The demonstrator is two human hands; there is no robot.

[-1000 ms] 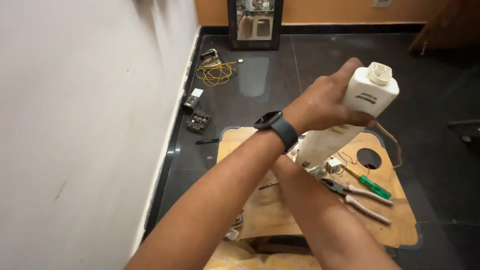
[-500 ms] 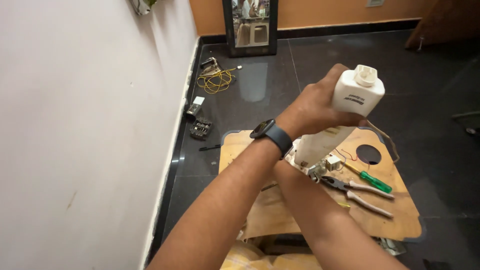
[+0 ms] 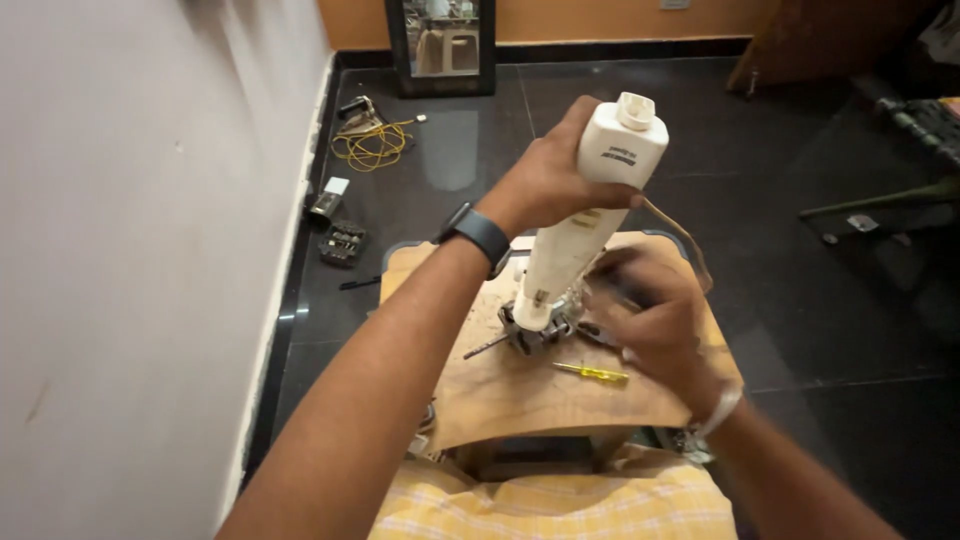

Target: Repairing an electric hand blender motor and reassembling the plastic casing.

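On the dark tiled floor (image 3: pixel 800 340) a small wooden stool (image 3: pixel 560 400) is standing between my knees, and I am working over its scratched top; beside me the pale wall (image 3: pixel 130 250) is running down to the skirting, where a coil of yellow wire (image 3: pixel 372 145) and a dark bit case (image 3: pixel 342 243) are lying well apart from me. I am holding a white hand-blender body (image 3: pixel 585 225) tilted, its exposed motor end (image 3: pixel 535 330) resting on the stool; my left hand (image 3: pixel 550 180) is wrapping firmly round its upper part, just under the cap; my right hand (image 3: pixel 655 315) is blurring low beside the motor end, and I cannot tell whether it is closing on anything. The casing is looking like smooth, stiff plastic, likely a little slippery and bottom-heavy, so I am judging the waist the safest hold. A yellow-handled screwdriver (image 3: pixel 592 372) is lying just beside the motor end; a drill bit (image 3: pixel 485 347) is lying on the other side.
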